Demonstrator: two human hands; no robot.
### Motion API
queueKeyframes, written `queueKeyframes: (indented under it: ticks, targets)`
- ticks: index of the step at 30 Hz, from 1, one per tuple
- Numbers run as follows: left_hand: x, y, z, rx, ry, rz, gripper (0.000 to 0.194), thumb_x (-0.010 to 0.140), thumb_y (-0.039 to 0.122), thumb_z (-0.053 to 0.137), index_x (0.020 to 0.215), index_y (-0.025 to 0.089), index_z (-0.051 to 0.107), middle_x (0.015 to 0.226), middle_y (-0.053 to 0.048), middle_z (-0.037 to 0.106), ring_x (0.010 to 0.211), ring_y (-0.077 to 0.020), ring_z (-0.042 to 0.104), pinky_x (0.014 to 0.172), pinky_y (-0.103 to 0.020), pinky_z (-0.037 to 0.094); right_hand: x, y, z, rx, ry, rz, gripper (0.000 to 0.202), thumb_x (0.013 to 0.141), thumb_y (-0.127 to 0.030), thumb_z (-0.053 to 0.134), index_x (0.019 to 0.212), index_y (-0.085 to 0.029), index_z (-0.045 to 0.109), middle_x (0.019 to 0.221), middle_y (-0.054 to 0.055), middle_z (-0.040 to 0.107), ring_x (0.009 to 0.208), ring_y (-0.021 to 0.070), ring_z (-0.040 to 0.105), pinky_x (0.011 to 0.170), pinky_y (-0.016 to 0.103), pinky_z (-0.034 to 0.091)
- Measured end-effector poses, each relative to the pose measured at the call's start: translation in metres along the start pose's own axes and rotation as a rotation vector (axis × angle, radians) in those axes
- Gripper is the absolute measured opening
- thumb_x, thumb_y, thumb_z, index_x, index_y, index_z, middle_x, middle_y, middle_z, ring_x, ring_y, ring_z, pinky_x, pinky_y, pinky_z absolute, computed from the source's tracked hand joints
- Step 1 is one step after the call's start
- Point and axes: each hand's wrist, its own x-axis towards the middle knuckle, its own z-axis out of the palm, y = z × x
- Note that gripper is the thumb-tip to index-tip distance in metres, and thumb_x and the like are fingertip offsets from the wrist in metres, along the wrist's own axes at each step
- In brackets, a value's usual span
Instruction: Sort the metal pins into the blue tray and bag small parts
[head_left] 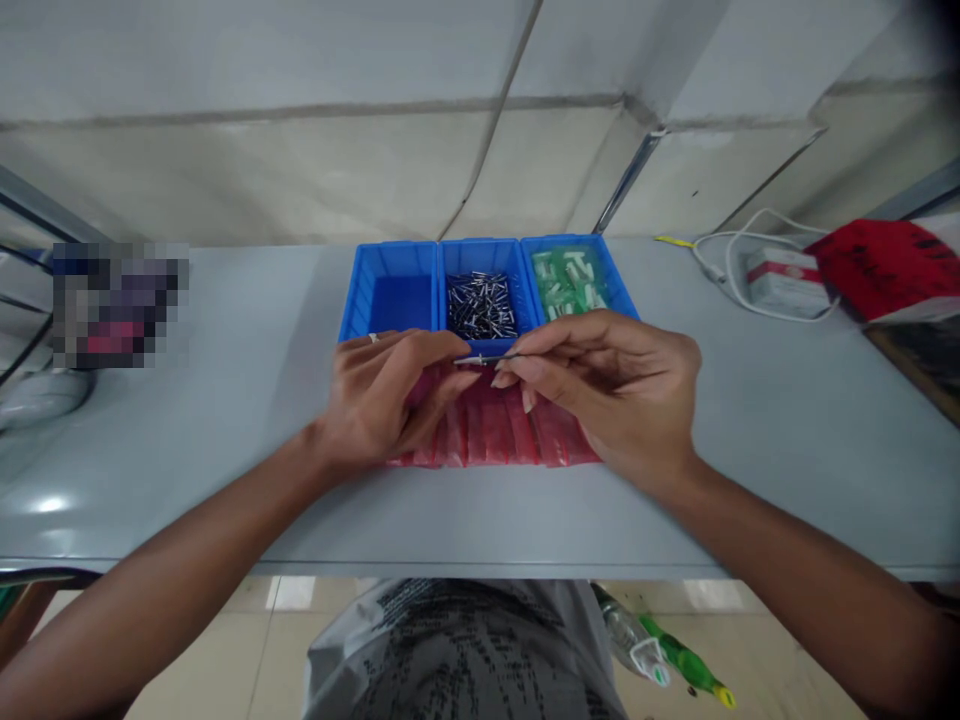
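A thin metal pin [484, 359], silvery with a darker right part, lies level between my two hands. My right hand [630, 385] pinches its right end between thumb and fingertips. At the left end, the index finger and thumb of my left hand [390, 390] close in above and below the pin; the other fingers are curled. Under my hands lies a row of red plastic packets [499, 430], partly covered. Just behind stands a blue bin [480, 347] holding many small metal pins with dark parts.
To its left is another blue bin [349, 290] with a bare floor showing; to its right, a blue bin [619, 280] holds green-and-white packets. A white box [787, 280] with a cable and a red cloth-like item [885, 265] lie right. Bottles [686, 655] lie on the floor.
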Motion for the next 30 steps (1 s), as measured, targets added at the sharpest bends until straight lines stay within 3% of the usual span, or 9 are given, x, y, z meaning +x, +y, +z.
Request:
queueKeyframes:
  ticks: [3,6,12,16,20,22,24,30]
  targets:
    - [0.0004,-0.0003,-0.0001,0.018,0.002,0.033,0.004,0.097,0.020,0.061,0.099,0.016,0.061,0.074,0.000,0.070,0.060,-0.0095,0.065,0.057,-0.024,0.048,0.0006,-0.0003,-0.0003,0.016,-0.008,-0.007,0.014,0.084,-0.014,0.079,0.094,-0.024,0.077,0.084,-0.001,0.078,0.074,0.0160,0.076,0.059,0.028,0.066]
    - [0.0002,-0.0001,-0.0010,0.022,-0.015,0.034,0.015,0.103,0.026,0.053,0.094,0.017,0.061,0.070,0.001,0.068,0.058,-0.0100,0.064,0.056,-0.025,0.046,0.0007,-0.0003,0.0002,0.019,-0.011,0.015,0.014,0.085,-0.014,0.079,0.095,-0.024,0.077,0.085,-0.001,0.078,0.073,0.0153,0.076,0.060,0.028,0.066]
    - [0.0000,0.0011,-0.0015,0.066,0.002,0.006,0.004,0.098,0.021,0.062,0.100,0.019,0.061,0.076,0.001,0.073,0.057,-0.0090,0.063,0.055,-0.024,0.047,0.0011,0.0004,0.0000,0.059,-0.017,0.028,0.014,0.086,-0.013,0.077,0.095,-0.023,0.076,0.085,-0.001,0.077,0.074,0.0153,0.076,0.059,0.027,0.065]
    - [-0.0001,-0.0002,-0.0010,0.026,-0.001,0.027,0.010,0.099,0.026,0.061,0.095,0.017,0.061,0.071,0.001,0.070,0.055,-0.0099,0.062,0.054,-0.025,0.045,0.0007,0.0005,-0.0010,0.037,-0.026,0.045,0.012,0.086,-0.017,0.079,0.096,-0.023,0.076,0.087,0.000,0.077,0.074,0.0150,0.075,0.060,0.027,0.064]
    - [-0.0016,-0.0021,-0.0004,0.049,0.009,0.038,0.007,0.093,0.016,0.065,0.099,0.018,0.062,0.073,0.003,0.071,0.058,-0.0091,0.063,0.055,-0.023,0.047,0.0010,0.0021,-0.0012,0.058,-0.024,0.042,0.011,0.087,-0.016,0.077,0.095,-0.023,0.076,0.086,0.000,0.077,0.075,0.0160,0.076,0.057,0.027,0.062]
    - [-0.0014,-0.0022,-0.0006,0.061,-0.004,0.059,0.001,0.096,0.018,0.062,0.096,0.017,0.062,0.073,0.002,0.070,0.058,-0.0094,0.064,0.055,-0.024,0.046,0.0015,0.0032,-0.0009,0.100,-0.033,0.054,0.012,0.086,-0.015,0.078,0.095,-0.022,0.076,0.086,0.001,0.077,0.075,0.0165,0.076,0.056,0.027,0.060]
    - [-0.0003,-0.0016,-0.0007,0.060,-0.002,0.062,0.009,0.099,0.023,0.060,0.094,0.016,0.063,0.073,0.001,0.071,0.058,-0.0090,0.064,0.055,-0.023,0.045,0.0017,0.0038,-0.0007,0.134,-0.040,0.065,0.012,0.086,-0.014,0.078,0.095,-0.022,0.076,0.086,0.001,0.077,0.075,0.0168,0.075,0.056,0.027,0.058]
    - [0.0018,-0.0008,0.0001,0.056,0.055,0.026,0.009,0.096,0.024,0.067,0.097,0.017,0.062,0.069,0.003,0.069,0.054,-0.0073,0.061,0.053,-0.023,0.043,0.0005,0.0013,-0.0021,0.078,-0.063,0.093,0.009,0.085,-0.019,0.080,0.093,-0.022,0.076,0.085,0.000,0.077,0.066,0.0128,0.072,0.053,0.025,0.055]
